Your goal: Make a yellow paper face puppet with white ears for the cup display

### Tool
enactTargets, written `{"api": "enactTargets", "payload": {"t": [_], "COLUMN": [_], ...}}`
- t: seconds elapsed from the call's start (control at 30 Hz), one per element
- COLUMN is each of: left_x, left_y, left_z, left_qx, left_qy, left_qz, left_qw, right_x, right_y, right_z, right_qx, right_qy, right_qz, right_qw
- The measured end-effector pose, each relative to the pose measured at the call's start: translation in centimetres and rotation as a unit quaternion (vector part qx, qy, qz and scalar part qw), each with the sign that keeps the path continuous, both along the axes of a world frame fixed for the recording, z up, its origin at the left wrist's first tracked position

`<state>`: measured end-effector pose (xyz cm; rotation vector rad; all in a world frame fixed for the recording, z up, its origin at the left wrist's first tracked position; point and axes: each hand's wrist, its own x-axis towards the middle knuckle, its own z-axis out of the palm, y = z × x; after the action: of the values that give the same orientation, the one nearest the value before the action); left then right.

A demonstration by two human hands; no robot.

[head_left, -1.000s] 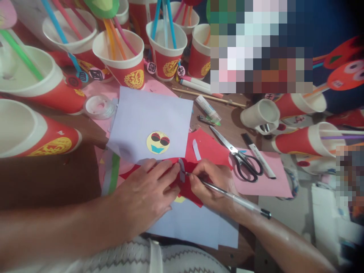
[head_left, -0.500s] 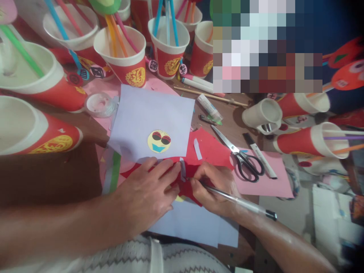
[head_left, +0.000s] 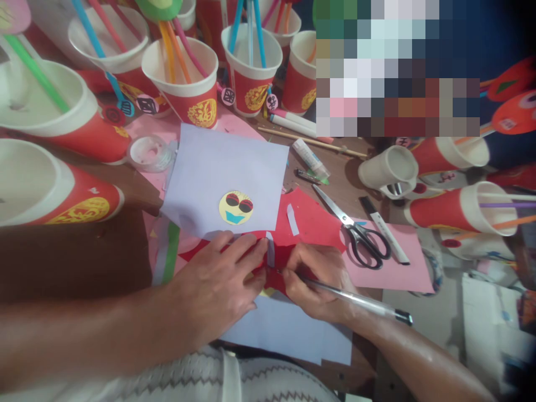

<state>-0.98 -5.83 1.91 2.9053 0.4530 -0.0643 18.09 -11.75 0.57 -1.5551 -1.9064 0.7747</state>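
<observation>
My right hand is closed round a clear pen, its tip over the red paper. On that paper my left hand lies with its fingers bent and somewhat apart, the fingertips beside a narrow pale strip. A second pale strip rests farther up on the red. Just beyond my left hand is a pale blue-violet sheet, bearing a yellow round face with dark eyes and a blue mouth. More pale blue sheets lie under my wrists.
Black-handled scissors and a marker lie at the right on pink paper. A glue stick and a white mug are farther back. Red paper cups with coloured straws stand along the back and left.
My right hand and the pen have shifted slightly, and the pen tip has moved a little away from the narrow strip. My left hand stays in place.
</observation>
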Motion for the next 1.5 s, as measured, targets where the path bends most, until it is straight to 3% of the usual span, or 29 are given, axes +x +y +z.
{"api": "enactTargets", "payload": {"t": [0.3,0.93,1.13,1.3,1.5], "left_x": [-0.09,-0.23,-0.05,-0.08,0.08], "left_y": [0.19,0.18,-0.01,0.11,-0.14], "left_z": [-0.12,-0.40,-0.15,-0.10,0.17], "left_qx": [-0.006,-0.002,-0.004,-0.009,-0.011], "left_qy": [0.000,-0.013,-0.001,-0.005,0.006], "left_qz": [-0.005,-0.012,0.013,-0.006,0.023], "left_qw": [1.000,1.000,1.000,1.000,1.000], "right_x": [0.58,0.33,0.45,0.47,0.25], "right_y": [-0.04,0.07,-0.03,0.20,0.17], "right_z": [0.59,-0.08,0.08,0.69,0.30], "right_qx": [-0.099,-0.022,-0.051,-0.103,-0.095], "right_qy": [0.056,0.012,0.005,0.034,0.034], "right_qz": [-0.084,-0.026,-0.049,-0.076,-0.071], "right_qw": [0.990,0.999,0.998,0.991,0.992]}}
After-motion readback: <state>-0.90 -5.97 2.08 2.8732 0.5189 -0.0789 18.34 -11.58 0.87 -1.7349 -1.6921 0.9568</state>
